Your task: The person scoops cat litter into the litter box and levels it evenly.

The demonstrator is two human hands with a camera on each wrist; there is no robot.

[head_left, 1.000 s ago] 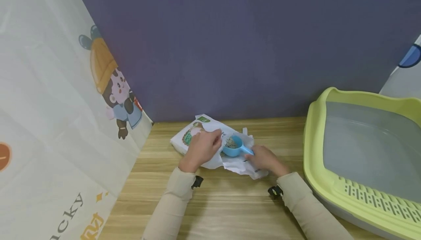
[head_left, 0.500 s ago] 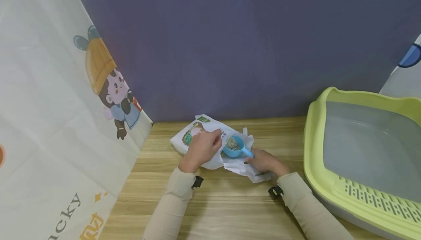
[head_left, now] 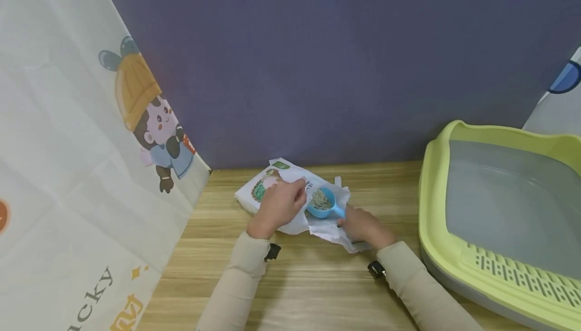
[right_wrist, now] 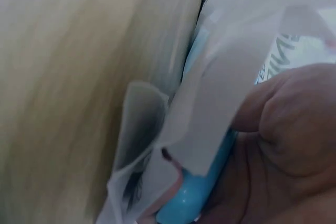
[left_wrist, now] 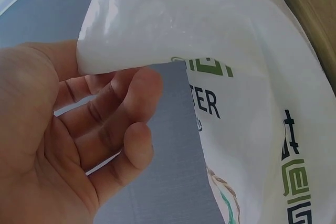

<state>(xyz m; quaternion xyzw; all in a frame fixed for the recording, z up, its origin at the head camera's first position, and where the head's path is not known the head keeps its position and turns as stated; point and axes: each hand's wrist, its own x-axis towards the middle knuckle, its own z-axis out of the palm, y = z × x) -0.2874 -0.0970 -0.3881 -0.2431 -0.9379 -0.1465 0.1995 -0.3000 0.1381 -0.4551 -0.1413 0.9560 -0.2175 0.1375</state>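
A white printed plastic bag of litter point(head_left: 250, 198) lies on its side on the wooden table, its torn mouth facing right. My left hand point(head_left: 282, 202) pinches the upper edge of that mouth between thumb and curled fingers; the left wrist view shows the lifted film point(left_wrist: 231, 30) up close. In the bag's mouth sits a light blue scoop point(head_left: 320, 214), holding greyish-tan pellets point(head_left: 321, 199). My right hand point(head_left: 366, 226) grips the scoop by its handle point(right_wrist: 191, 195). Loose film from the bag hangs around the handle and hides part of it in the right wrist view.
A large litter box point(head_left: 431, 184) with a lime-green rim and grey inside stands at the right. Behind the table point(head_left: 308, 290) rises a dark blue-purple panel point(head_left: 317, 68). A white sheet with cartoon prints point(head_left: 59, 144) hangs at the left.
The scoop has turned a little, and more pellets show in its bowl. My right hand has shifted slightly on the handle side. The left hand keeps its place at the bag.
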